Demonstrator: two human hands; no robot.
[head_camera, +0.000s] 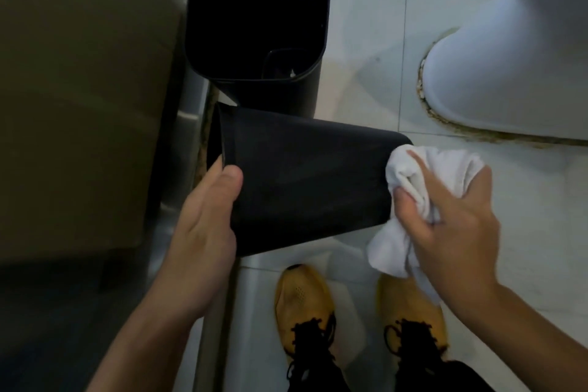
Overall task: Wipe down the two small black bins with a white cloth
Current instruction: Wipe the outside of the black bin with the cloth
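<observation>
Floor (366, 25): pale glossy tiles w/ thin grout lines. Upright black bin (257, 16) stands on it at top centre, open mouth up, small bits visible at its bottom. White toilet base (496, 79) sits on floor at upper right, w/ crumbly brownish sealant (423, 95) round its edge where it meets the tiles. Two yellow shoes (302, 302) w/ black laces planted on tiles at bottom centre, side by side, toes pointing up-frame. Left side: metal threshold strip (191, 99) runs along floor beside a beige cabinet (79, 89); darker floor beyond it at lower left.
</observation>
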